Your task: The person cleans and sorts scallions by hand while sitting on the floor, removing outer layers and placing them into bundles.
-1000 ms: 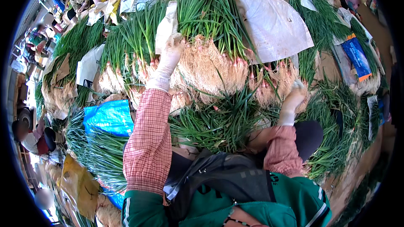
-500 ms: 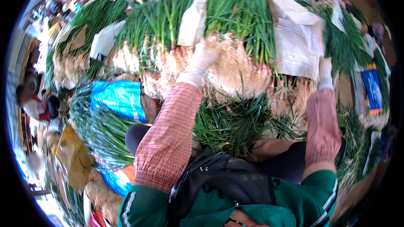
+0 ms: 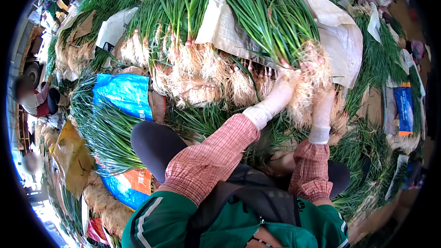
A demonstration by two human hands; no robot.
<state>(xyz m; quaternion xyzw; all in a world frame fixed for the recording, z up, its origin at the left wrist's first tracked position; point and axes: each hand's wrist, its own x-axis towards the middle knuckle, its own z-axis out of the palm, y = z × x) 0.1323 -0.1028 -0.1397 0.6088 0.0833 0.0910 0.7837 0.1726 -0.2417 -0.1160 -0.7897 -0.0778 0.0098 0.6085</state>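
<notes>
A large bunch of green onions (image 3: 275, 23) lies slanted across the white woven sheets, its pale roots toward me. My left hand (image 3: 285, 85), in a whitish glove, grips the bunch at its bulb end. Beside it, my gloved right hand (image 3: 323, 98) is closed around the root side, its fingers partly hidden by the roots. Under the bunch is a white sheet (image 3: 213, 20); a second white sheet (image 3: 342, 41) lies to the right. More green onions (image 3: 186, 57) stand in a row at the left, roots facing me.
Loose green leaves (image 3: 202, 119) cover the ground before my knees. At the left are a blue sheet (image 3: 123, 96), another onion pile (image 3: 110, 138) and a yellow-brown sack (image 3: 72, 158). A person (image 3: 39, 96) sits at the far left. A blue packet (image 3: 404, 110) lies at the right.
My left hand has moved right with the bunch, which now lies over the sheets. The right hand has left the right-hand sheet and come to the roots. Small bundles beneath are now exposed.
</notes>
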